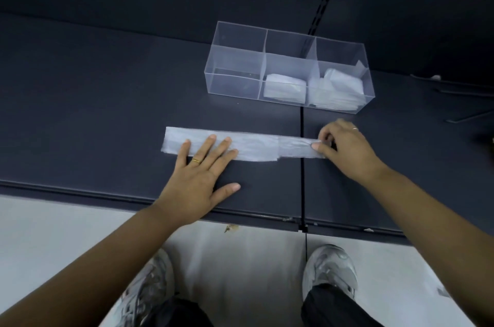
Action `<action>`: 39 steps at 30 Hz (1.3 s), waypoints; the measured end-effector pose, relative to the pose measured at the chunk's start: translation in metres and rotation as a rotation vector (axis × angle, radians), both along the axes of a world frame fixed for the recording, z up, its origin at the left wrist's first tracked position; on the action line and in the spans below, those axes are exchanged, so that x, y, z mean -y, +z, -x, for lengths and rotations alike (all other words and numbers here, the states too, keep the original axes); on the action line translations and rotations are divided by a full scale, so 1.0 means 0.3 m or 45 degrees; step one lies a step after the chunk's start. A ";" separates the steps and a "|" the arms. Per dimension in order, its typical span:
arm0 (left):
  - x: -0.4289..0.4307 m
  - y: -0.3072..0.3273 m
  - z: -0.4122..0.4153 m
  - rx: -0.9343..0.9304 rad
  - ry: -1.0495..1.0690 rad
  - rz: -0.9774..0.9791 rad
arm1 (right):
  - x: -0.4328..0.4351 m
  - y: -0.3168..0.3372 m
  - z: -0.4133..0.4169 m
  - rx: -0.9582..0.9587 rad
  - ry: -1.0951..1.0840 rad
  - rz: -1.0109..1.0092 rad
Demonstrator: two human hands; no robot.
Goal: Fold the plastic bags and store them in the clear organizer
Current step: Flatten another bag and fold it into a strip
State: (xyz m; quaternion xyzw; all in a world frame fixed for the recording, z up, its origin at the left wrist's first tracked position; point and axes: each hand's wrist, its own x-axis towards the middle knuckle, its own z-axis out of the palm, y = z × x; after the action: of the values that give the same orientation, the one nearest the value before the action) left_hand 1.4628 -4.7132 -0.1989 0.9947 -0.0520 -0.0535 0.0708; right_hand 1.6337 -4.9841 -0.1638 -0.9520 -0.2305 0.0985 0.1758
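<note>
Bench (107,102) nearest: left hand (199,179) flat, fingers spread, pinning plastic bag (251,146) (long strip); right hand (344,146) pinches its end. Beyond, clear organizer (235,59): 2 compartments w/ folded bags (284,89), left one empty. Approx. mid-task.

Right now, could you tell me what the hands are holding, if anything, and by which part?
The right hand pinches the right end of the folded plastic bag. The left hand only presses flat on its left part.
</note>
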 end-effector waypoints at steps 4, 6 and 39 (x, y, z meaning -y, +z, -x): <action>-0.015 0.016 -0.036 0.037 0.017 0.118 | 0.019 0.014 0.086 -0.090 -0.038 -0.019; 0.044 0.029 -0.037 0.071 -0.017 0.223 | 0.029 0.056 0.144 -0.371 -0.210 -0.206; 0.004 0.107 -0.156 -0.148 1.300 2.162 | -0.175 0.023 0.269 -1.005 -0.229 -0.535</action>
State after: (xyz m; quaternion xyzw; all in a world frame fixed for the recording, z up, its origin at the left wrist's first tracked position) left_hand 1.5096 -4.7145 -0.1668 0.5129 0.3653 -0.0104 0.7768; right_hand 1.5531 -4.9317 -0.1568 -0.8015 -0.0771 0.3893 0.4473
